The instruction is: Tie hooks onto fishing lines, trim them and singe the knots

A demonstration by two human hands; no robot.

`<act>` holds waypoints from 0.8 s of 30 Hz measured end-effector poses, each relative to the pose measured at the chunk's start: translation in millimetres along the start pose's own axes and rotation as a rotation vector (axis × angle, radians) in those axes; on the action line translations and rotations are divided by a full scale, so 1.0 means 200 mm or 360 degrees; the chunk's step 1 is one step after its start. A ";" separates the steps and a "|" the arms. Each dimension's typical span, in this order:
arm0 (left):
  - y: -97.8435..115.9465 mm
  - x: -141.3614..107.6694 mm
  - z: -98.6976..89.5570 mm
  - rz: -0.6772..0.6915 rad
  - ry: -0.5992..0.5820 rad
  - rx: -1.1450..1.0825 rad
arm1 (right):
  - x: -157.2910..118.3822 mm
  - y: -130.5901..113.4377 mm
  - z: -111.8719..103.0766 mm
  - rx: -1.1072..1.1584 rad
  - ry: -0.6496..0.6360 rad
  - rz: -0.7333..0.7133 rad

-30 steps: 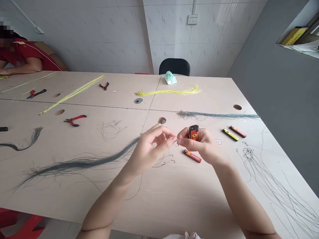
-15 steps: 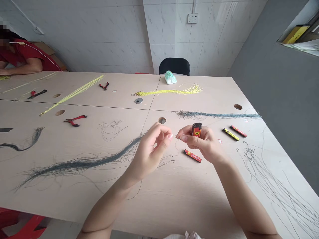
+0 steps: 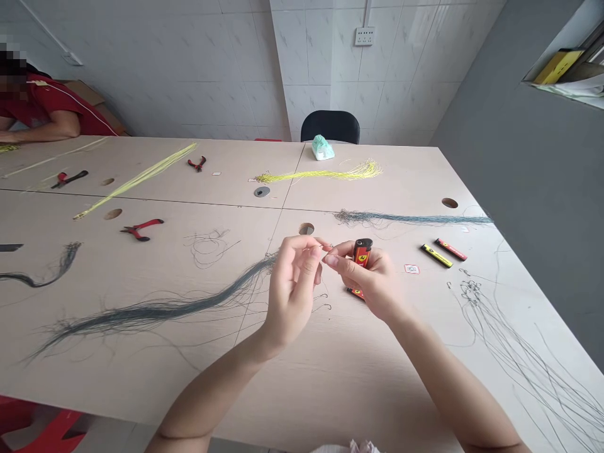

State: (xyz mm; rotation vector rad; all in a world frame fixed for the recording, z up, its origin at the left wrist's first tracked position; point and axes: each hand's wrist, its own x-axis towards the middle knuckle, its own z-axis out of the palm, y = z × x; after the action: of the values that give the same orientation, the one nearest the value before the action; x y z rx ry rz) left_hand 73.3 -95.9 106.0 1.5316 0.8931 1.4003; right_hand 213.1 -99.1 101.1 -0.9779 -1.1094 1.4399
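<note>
Both hands working over the near middle of the table [image 3: 358,384]. Left hand [image 3: 293,286] is curling, thumb and forefinger drawn close; a thin piece seems to be showing at the tips, but cannot tell whether it is pinched. Right hand [image 3: 370,277] is clasping a red lighter [image 3: 362,251] upright, thumb and forefinger reaching toward the left fingertips. Hands sitting very close; contact unclear.

Progress, as judged: partway. A loose spread of hooked strands [image 3: 470,293] is lying to the right, probably handled already; a few small hooks [image 3: 328,307] are lying just beside the left hand, and a thick dark bundle [image 3: 165,310] is stretching off left, perhaps awaiting attention. No count possible.

Lighter is showing a red body, yellow badge, black top; no flame visible. Strands are looking hair-thin, grey, splaying toward the near right corner, dark hooks clustering at their far end.
</note>
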 end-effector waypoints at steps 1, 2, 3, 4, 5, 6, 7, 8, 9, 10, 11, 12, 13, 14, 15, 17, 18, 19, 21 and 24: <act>0.00 0.00 0.00 0.0008 0.0018 0.0011 | 0.00 0.00 0.01 -0.0016 0.0049 -0.0001; 0.00 0.00 0.01 0.0007 0.0034 0.0021 | -0.01 -0.01 0.02 -0.0042 0.0098 -0.0003; -0.01 0.00 0.01 -0.0004 0.0044 0.0030 | -0.01 -0.01 0.02 -0.0074 0.0140 -0.0010; -0.01 0.00 0.01 -0.0025 0.0048 0.0037 | -0.01 -0.02 0.03 -0.0105 0.0170 -0.0021; -0.01 0.00 0.01 -0.0052 0.0042 0.0037 | -0.01 -0.03 0.03 -0.0135 0.0194 -0.0032; -0.01 0.00 0.01 -0.0083 0.0027 0.0029 | -0.01 -0.03 0.04 -0.0161 0.0208 -0.0038; -0.01 0.00 0.00 -0.0114 0.0000 0.0015 | -0.01 -0.04 0.04 -0.0180 0.0213 -0.0038; -0.01 0.00 0.00 -0.0143 -0.0037 -0.0005 | -0.01 -0.04 0.03 -0.0189 0.0211 -0.0032; -0.01 0.00 0.00 -0.0168 -0.0081 -0.0028 | -0.01 -0.04 0.03 -0.0190 0.0202 -0.0021; -0.01 0.01 0.00 -0.0188 -0.0125 -0.0052 | -0.01 -0.03 0.03 -0.0182 0.0193 -0.0011; 0.00 0.01 -0.01 -0.0208 -0.0169 -0.0076 | -0.01 -0.03 0.03 -0.0168 0.0186 -0.0009; 0.00 0.01 -0.01 -0.0228 -0.0205 -0.0099 | -0.01 -0.03 0.02 -0.0153 0.0184 -0.0015; 0.00 0.01 -0.01 -0.0248 -0.0234 -0.0123 | -0.01 -0.03 0.02 -0.0142 0.0191 -0.0027; 0.00 0.01 -0.01 -0.0269 -0.0253 -0.0149 | -0.01 -0.03 0.02 -0.0135 0.0197 -0.0040; 0.00 0.01 -0.01 -0.0296 -0.0266 -0.0176 | -0.01 -0.03 0.02 -0.0131 0.0200 -0.0049; -0.01 0.00 -0.01 -0.0344 -0.0276 -0.0237 | 0.00 -0.03 0.02 -0.0123 0.0177 -0.0046; -0.01 0.00 -0.01 -0.0362 -0.0274 -0.0269 | 0.00 -0.03 0.02 -0.0117 0.0155 -0.0044; -0.01 0.00 -0.01 -0.0372 -0.0272 -0.0296 | 0.00 -0.03 0.02 -0.0109 0.0132 -0.0048; -0.01 0.00 -0.01 -0.0379 -0.0279 -0.0312 | 0.00 -0.02 0.01 -0.0099 0.0091 -0.0060; 0.00 -0.01 0.00 -0.0358 -0.0293 -0.0251 | 0.00 -0.02 0.00 -0.0094 0.0078 -0.0076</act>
State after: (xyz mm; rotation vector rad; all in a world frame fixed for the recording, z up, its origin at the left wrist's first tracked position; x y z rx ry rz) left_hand 72.8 -96.9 105.7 1.3703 0.7951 1.1219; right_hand 214.6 -99.8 104.3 -1.0165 -1.1372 1.3449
